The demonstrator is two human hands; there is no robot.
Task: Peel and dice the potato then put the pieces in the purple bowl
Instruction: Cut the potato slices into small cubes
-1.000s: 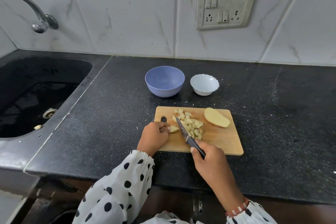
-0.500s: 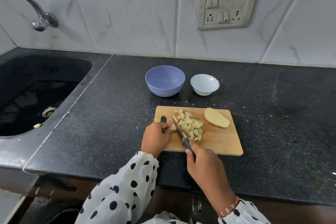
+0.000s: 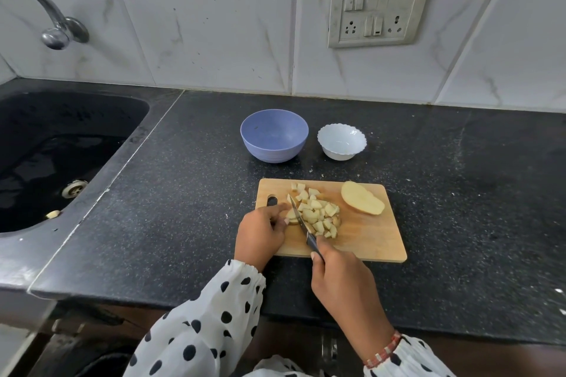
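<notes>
While fingers grip knife (image 3: 301, 222) and potato piece (image 3: 292, 217), purple bowl (image 3: 274, 135) seemingly empty.

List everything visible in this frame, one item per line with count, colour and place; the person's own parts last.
cutting board: 1, wooden, counter centre
diced potato: pile, pale yellow, board middle
potato half: 1, pale yellow, board far right
knife: 1, dark handle, blade on board
purple bowl: 1, behind board
white bowl: 1, right of purple bowl
counter: 1, black speckled
sink: 1, black, left
tap: 1, chrome, above sink
switch panel: 1, white, wall
left hand: holds potato piece
right hand: grips knife
</notes>
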